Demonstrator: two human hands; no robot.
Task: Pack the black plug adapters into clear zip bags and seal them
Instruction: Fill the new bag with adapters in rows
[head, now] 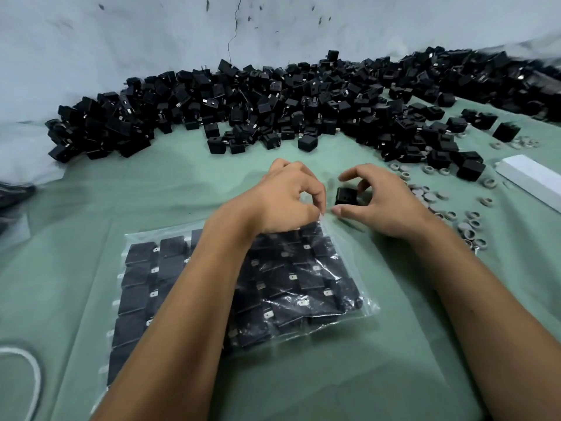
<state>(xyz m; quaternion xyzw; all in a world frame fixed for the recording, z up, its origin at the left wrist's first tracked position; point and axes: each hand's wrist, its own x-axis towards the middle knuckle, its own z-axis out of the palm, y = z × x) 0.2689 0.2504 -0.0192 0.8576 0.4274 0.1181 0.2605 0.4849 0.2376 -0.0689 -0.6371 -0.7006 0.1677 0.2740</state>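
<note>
left grip [285, 199]: fingers curled, pinching | right grip [376, 202]: fingers spread, curved, arched

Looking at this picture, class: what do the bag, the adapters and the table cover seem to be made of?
Zip bag: thin clear plastic film, glossy; it wrinkles and glints. Adapter by the right hand: probably moulded black plastic, satin; the bagged ones show small metal prongs. Table cover: soft matte green sheet, possibly fabric; it lies in folds.
</note>
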